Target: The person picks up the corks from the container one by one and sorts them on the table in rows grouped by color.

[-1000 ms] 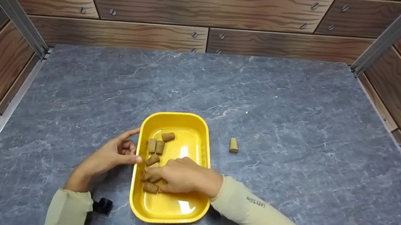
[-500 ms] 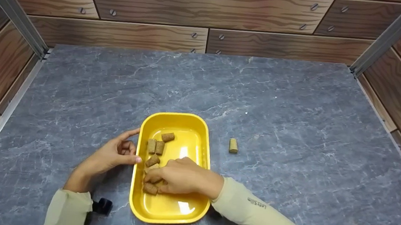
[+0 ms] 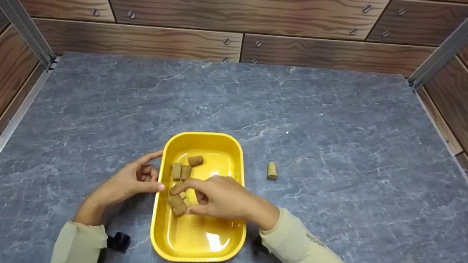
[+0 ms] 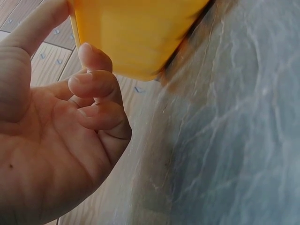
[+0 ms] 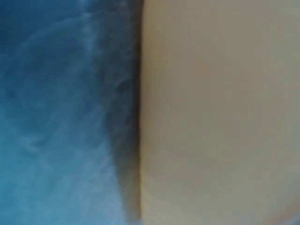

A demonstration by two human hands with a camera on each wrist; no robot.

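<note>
A yellow tray [image 3: 196,247] stands on the grey marbled table, with several cork stoppers lying along its left side. My left hand [image 3: 130,181] holds the tray's left rim, thumb tip at the edge and forefinger stretched along the outer wall. In the left wrist view the other fingers [image 4: 96,117] curl beside the yellow wall. Inside the tray, my right hand [image 3: 224,198] pinches corks between thumb and forefinger; a brown cork [image 3: 177,205] shows at the fingertips, lighter ones partly hidden behind it. Just beyond lie a cork pair [image 3: 176,171] and a single darker cork [image 3: 196,160].
One pale cork [image 3: 272,171] stands alone on the table [image 3: 341,166] right of the tray. Wood-patterned walls [image 3: 244,9] enclose the back and sides. A black wrist device [image 3: 119,241] sits by the left sleeve. The right sleeve [image 5: 215,112] fills much of the right wrist view.
My right hand has moved up and away from the body inside the tray, and the brown corks at its fingertips have shifted with it. The left hand and the loose cork stay put.
</note>
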